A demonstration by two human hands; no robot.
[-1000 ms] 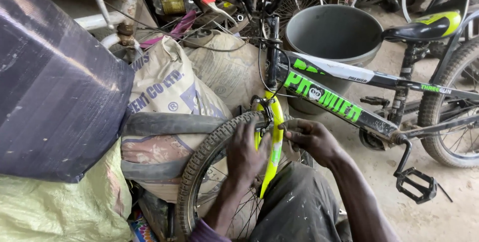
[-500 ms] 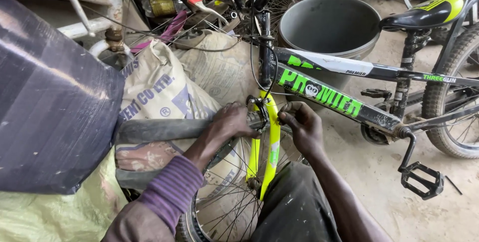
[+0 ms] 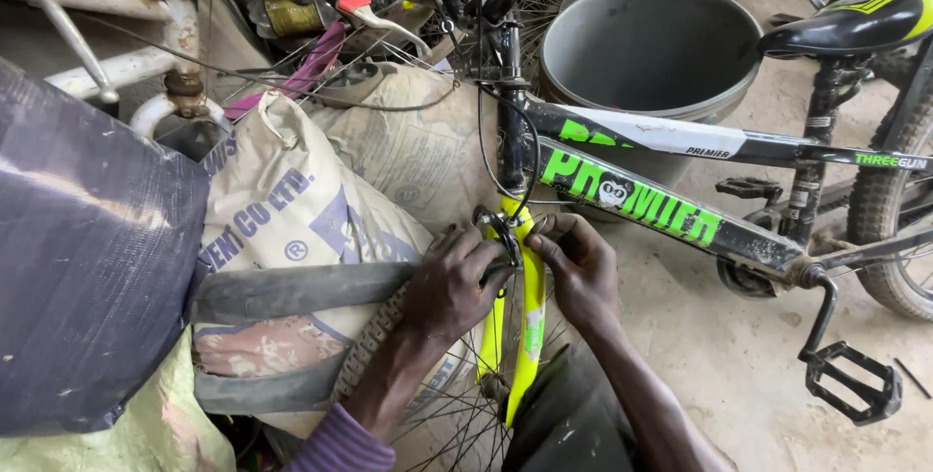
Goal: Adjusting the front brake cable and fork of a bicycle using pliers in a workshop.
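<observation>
A black and green bicycle (image 3: 671, 209) stands in front of me, its yellow front fork (image 3: 530, 326) pointing down over the spoked front wheel (image 3: 457, 423). My left hand (image 3: 452, 282) wraps over the knobby tyre and presses on the front brake (image 3: 503, 231) at the top of the fork. My right hand (image 3: 580, 268) pinches the same brake from the other side, fingertips against the fork crown. A black cable (image 3: 486, 141) loops down from the handlebar stem to the brake.
A grey bucket (image 3: 651, 44) stands behind the frame. Printed sacks (image 3: 292, 209) and a dark bundle (image 3: 87, 268) are stacked at left, with a rubber tube (image 3: 292, 289) across them. Spare wheels and frames fill the back. A pedal (image 3: 855, 380) hangs at right over the concrete floor.
My view has tilted slightly; both hands have moved up from the tyre and lower fork and closed on the brake at the fork crown.
</observation>
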